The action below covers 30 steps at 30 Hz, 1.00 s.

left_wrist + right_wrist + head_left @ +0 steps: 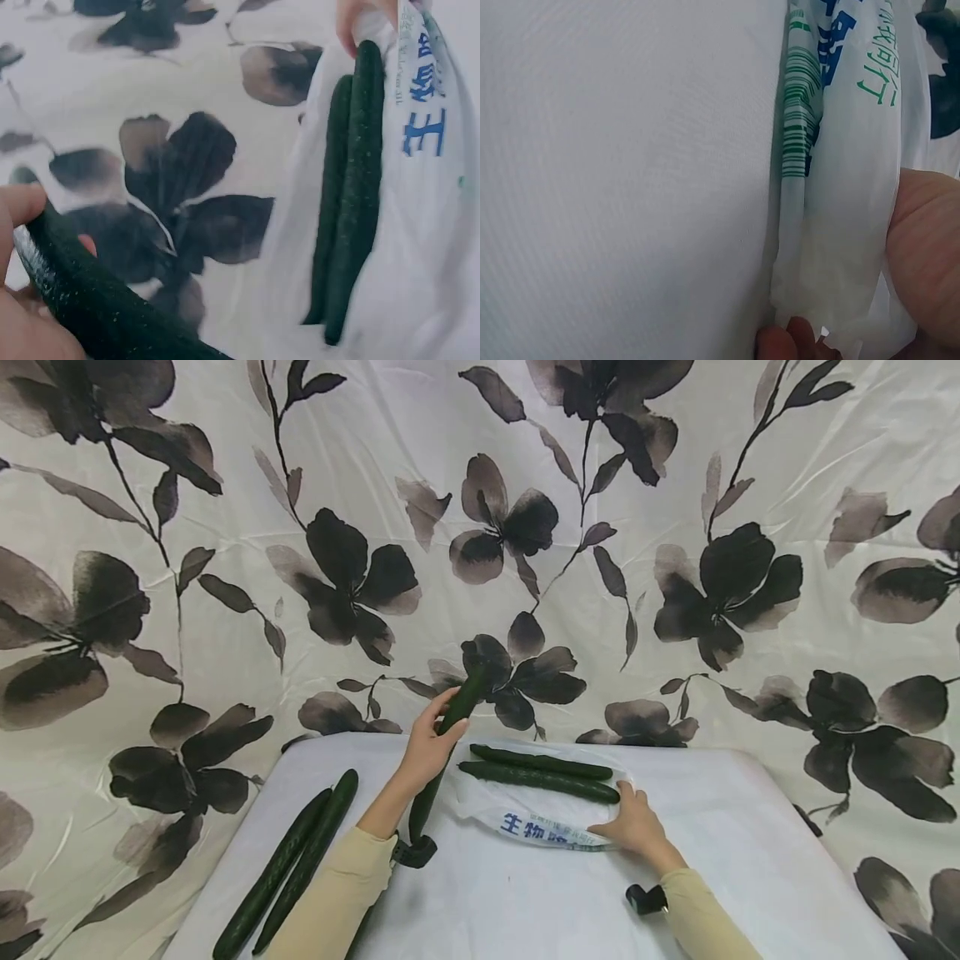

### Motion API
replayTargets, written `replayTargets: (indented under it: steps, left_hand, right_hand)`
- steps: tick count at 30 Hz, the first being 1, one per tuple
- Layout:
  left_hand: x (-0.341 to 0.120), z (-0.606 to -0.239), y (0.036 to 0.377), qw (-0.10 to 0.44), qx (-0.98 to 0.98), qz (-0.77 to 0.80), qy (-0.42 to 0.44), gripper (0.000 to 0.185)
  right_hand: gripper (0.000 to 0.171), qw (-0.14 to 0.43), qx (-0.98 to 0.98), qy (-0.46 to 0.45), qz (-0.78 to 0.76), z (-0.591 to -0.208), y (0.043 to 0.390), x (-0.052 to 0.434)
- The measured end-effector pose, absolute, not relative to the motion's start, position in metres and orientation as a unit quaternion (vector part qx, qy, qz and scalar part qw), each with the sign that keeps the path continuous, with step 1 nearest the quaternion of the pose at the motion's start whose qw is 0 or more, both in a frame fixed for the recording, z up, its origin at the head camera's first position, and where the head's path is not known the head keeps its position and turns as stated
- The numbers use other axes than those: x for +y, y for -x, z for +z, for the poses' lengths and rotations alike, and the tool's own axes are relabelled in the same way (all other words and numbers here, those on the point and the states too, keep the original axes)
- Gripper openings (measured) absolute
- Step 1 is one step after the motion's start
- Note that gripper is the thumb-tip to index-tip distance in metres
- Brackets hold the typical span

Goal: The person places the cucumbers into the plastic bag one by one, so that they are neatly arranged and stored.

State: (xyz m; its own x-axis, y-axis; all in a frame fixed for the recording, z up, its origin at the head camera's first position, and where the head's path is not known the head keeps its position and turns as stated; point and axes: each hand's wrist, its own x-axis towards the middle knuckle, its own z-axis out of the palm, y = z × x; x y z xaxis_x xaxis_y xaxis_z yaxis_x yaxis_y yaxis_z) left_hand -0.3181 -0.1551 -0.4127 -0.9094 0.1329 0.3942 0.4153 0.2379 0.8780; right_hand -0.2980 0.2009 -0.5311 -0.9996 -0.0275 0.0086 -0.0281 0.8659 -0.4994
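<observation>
My left hand (427, 753) grips a long dark green cucumber (467, 695), raised and tilted above the table's far side; its lower part runs down beside my wrist. Left of the printed lettering, two more cucumbers (358, 165) lie side by side on a white plastic bag (487, 814). My right hand (637, 825) holds the bag's right end, close to the tips of those cucumbers. In the right wrist view, fingertips (778, 343) curl at the bag's edge, with the bag between them and the base of the hand.
Two cucumbers (296, 860) lie together on the left of the white-covered table (525, 906). A dark green piece (360, 933) shows partly from under the left sleeve. Behind the table hangs a flower-printed cloth (465, 602).
</observation>
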Motion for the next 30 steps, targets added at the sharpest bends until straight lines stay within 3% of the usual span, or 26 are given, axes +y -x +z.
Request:
replayTargets:
  steps: [6, 15, 30]
  left_hand:
    - [-0.125, -0.370, 0.304, 0.067, -0.780, -0.544, 0.301, 0.050]
    - [-0.082, -0.375, 0.345, 0.019, -0.814, -0.391, 0.429, 0.052]
    - [-0.031, -0.415, 0.363, -0.035, -0.880, -0.180, 0.439, 0.052]
  right_hand:
    - [0.118, -0.002, -0.961, -0.046, 0.271, -0.530, 0.300, 0.207]
    - [0.129, -0.025, -0.955, -0.085, 0.284, -0.522, 0.305, 0.210]
    - [0.134, -0.044, -0.952, -0.087, 0.291, -0.527, 0.308, 0.215]
